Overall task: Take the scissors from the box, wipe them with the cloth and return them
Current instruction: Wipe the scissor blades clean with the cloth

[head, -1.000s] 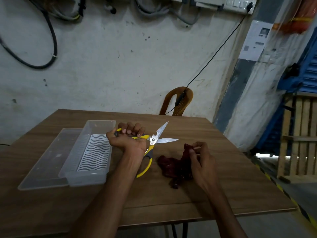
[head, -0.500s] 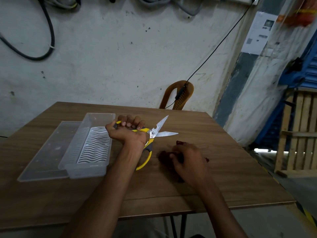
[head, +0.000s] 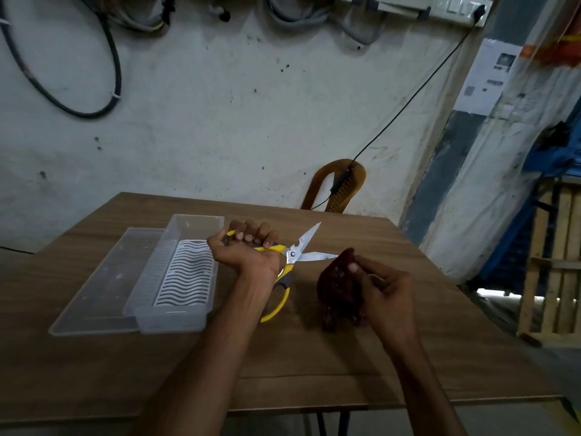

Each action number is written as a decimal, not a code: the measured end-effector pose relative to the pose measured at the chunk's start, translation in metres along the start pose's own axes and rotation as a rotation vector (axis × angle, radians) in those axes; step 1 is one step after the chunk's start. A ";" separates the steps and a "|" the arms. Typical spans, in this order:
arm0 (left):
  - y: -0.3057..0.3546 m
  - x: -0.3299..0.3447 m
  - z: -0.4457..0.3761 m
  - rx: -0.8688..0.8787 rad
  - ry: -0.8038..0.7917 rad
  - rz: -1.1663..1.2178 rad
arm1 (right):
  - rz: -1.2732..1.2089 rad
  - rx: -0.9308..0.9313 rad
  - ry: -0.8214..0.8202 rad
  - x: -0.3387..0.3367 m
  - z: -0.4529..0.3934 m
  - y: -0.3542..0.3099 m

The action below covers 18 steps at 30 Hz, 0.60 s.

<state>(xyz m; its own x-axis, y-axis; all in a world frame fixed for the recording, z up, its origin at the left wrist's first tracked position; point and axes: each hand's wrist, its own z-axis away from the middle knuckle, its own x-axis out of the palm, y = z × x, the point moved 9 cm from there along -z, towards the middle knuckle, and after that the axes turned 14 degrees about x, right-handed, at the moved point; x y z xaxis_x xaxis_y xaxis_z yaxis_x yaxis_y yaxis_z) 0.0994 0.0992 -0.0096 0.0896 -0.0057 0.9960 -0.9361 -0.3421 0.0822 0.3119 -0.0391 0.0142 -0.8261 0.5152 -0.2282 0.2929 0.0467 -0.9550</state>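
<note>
Scissors (head: 294, 256) are out of the box, held above the wooden table (head: 314, 357), the largest thing in view. On the table's left part lies the flat clear lid (head: 103, 287), and touching its right edge stands the clear plastic box (head: 188, 225) with a white wavy-slotted insert in its bottom. The left hand (head: 248, 253) is just right of the box, fingers curled tight round 1 yellow-and-grey handle of the scissors; the other handle loop hangs free below the wrist. The 2 steel blades stand spread apart (1 pointing up and away, 1 pointing right). The right hand (head: 383, 287) pinches a bunched dark red cloth (head: 338, 284) between thumb and fingers, lifted so that its top sits at the tip of the lower blade, while its lower end is on or near the tabletop.
</note>
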 end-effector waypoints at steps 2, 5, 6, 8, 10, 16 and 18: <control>-0.004 0.000 0.002 -0.013 -0.011 -0.012 | -0.090 -0.045 -0.002 0.001 0.001 -0.019; -0.004 0.002 0.002 -0.010 -0.026 -0.008 | -0.016 -0.216 0.073 0.011 0.000 -0.050; -0.003 0.003 0.001 -0.007 -0.032 -0.004 | 0.065 -0.277 0.105 0.017 -0.002 -0.058; -0.002 0.005 0.002 -0.006 -0.047 0.000 | 0.221 -0.386 0.157 0.032 -0.009 -0.069; -0.005 0.006 0.005 -0.011 -0.063 -0.004 | 0.325 -0.473 0.194 0.046 -0.018 -0.075; 0.000 0.012 0.006 0.010 -0.086 0.021 | 0.476 -0.544 0.171 0.088 -0.004 -0.052; 0.000 0.010 0.007 0.014 -0.081 0.027 | 0.462 -0.536 0.198 0.082 -0.008 -0.053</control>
<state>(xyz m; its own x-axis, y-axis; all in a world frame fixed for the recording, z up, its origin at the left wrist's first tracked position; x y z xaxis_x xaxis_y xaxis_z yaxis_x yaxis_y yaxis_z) 0.1028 0.0930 0.0005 0.0919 -0.0914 0.9916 -0.9338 -0.3537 0.0540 0.2323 0.0078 0.0474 -0.4737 0.7261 -0.4984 0.8276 0.1734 -0.5339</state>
